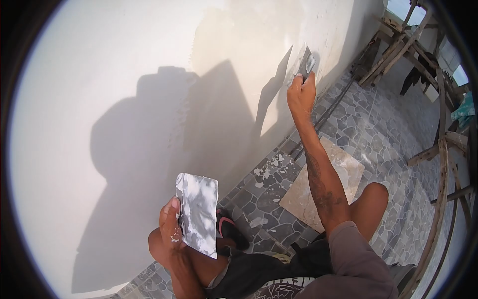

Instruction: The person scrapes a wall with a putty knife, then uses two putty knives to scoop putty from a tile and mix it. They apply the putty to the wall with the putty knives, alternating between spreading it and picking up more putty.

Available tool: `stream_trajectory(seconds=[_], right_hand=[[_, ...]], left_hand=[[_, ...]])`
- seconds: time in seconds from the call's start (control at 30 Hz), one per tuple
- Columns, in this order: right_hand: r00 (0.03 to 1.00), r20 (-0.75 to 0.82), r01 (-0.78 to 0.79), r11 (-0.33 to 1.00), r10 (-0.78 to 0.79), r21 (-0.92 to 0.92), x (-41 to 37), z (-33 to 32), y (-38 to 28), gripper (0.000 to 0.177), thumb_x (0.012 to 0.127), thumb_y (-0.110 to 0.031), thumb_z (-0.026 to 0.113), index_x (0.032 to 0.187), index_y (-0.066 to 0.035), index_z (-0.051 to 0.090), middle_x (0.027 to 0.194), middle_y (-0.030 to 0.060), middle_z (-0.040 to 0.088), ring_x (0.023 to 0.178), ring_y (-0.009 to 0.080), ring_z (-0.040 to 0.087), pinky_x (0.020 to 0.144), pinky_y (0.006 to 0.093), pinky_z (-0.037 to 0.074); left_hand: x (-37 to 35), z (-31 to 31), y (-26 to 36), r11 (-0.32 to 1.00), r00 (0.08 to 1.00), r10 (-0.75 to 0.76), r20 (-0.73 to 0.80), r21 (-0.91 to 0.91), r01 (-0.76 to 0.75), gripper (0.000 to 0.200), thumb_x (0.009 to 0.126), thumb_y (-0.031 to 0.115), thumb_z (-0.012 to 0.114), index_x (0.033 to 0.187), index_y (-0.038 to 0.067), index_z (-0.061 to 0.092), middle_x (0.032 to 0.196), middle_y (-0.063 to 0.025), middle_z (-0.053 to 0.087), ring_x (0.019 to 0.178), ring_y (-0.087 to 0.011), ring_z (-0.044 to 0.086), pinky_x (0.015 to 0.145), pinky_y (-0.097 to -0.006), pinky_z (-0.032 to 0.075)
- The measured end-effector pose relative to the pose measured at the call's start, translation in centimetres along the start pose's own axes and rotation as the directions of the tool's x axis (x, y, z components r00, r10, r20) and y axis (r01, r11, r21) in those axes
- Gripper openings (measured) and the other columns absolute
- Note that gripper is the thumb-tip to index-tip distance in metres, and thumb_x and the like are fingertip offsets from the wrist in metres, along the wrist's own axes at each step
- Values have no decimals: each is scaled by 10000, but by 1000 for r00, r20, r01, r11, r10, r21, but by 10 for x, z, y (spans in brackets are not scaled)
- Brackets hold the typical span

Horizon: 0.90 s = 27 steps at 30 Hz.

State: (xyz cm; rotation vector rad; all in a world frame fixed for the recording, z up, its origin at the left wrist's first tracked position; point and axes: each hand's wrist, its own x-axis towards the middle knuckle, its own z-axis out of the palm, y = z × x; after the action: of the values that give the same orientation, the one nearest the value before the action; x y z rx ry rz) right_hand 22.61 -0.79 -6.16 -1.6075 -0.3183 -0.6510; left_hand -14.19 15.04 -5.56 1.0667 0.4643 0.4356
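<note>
My left hand (171,223) grips the edge of a flat rectangular metal plate (199,214) smeared with white paste, held upright in front of my knee. My right hand (301,96) is raised and closed round a scraper (306,63) whose blade carries white paste. The blade is close to the wall (134,40); whether it touches cannot be made out. A damp, beige patch (239,35) shows on the wall, next to the shadows of my head, arm and tool. White paste spots mark the fingers of my left hand.
A beige square tile (294,194) lies on the stone-patterned floor (259,202), with white flakes beside it. Wooden poles and trestles (398,50) stand at the right, with a green cloth (464,110) hanging there. My shoe (231,231) is near the wall's foot.
</note>
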Motion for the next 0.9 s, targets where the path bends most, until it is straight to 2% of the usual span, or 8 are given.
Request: stream_trajectory(seconds=[0.1, 0.33, 0.43, 0.57, 0.63, 0.7, 0.83, 0.9], right_hand=[[984, 65, 175, 977, -168, -123, 27, -2, -14, 392, 934, -42, 433, 1291, 121, 445, 1160, 246, 522, 960, 313, 573, 865, 371, 466], [836, 126, 548, 800, -534, -242, 12, 45, -17, 640, 780, 94, 479, 1406, 124, 347, 1365, 272, 352, 1231, 435, 347, 1042, 498, 335], [758, 252, 649, 732, -601, -208, -8, 27, -32, 587, 843, 69, 452, 1421, 82, 354, 1348, 255, 392, 1191, 366, 424, 1023, 431, 389], [973, 134, 192, 981, -188, -15, -11, 2, -24, 435, 882, -17, 465, 1294, 120, 438, 1171, 266, 515, 1044, 336, 542, 937, 398, 437], [960, 120, -257, 966, 251, 32, 6, -2, 7, 369, 911, -73, 437, 1220, 125, 474, 1071, 251, 569, 953, 319, 593, 875, 372, 465], [929, 117, -354, 935, 350, 21, 14, 8, 24, 344, 912, -99, 415, 1161, 127, 487, 965, 223, 584, 858, 314, 602, 836, 378, 471], [904, 219, -362, 930, 367, -68, 22, 16, 13, 383, 909, -96, 435, 1198, 151, 474, 1027, 234, 561, 919, 318, 578, 842, 397, 466], [985, 169, -18, 990, 42, -141, 0, 25, -7, 416, 904, -72, 452, 1254, 154, 451, 1128, 249, 520, 1027, 330, 541, 873, 411, 461]], left_hand=[[0, 1, 1, 1000, 1000, 13, 12, -7, -13, 414, 975, 303, 510, 1102, -86, 574, 870, -134, 665, 689, -171, 640, 619, -272, 516], [1, 2, 2, 999, 1000, 12, 13, 37, -13, 447, 972, 328, 503, 1101, -94, 573, 862, -135, 663, 686, -169, 642, 611, -267, 512], [2, 2, 5, 998, 999, -1, 34, 65, -1, 466, 972, 350, 505, 1099, -92, 572, 858, -136, 663, 664, -164, 640, 586, -261, 509], [2, -5, 3, 996, 999, -5, 43, 86, 1, 479, 975, 367, 504, 1098, -91, 572, 853, -134, 665, 644, -160, 639, 560, -254, 505], [2, -8, 0, 997, 999, 4, 42, 75, -7, 478, 976, 365, 502, 1098, -92, 572, 849, -132, 664, 645, -162, 640, 563, -254, 506], [3, -9, -2, 998, 999, 8, 34, 60, -10, 477, 978, 363, 501, 1100, -93, 571, 846, -131, 664, 644, -164, 639, 564, -256, 507], [3, -11, -5, 999, 1000, 18, 20, 36, -19, 478, 979, 362, 499, 1102, -95, 569, 846, -133, 664, 643, -167, 639, 566, -261, 510], [3, -10, -5, 999, 1000, 17, 20, 44, -18, 479, 980, 363, 499, 1102, -95, 568, 849, -135, 664, 645, -168, 639, 568, -263, 512]])
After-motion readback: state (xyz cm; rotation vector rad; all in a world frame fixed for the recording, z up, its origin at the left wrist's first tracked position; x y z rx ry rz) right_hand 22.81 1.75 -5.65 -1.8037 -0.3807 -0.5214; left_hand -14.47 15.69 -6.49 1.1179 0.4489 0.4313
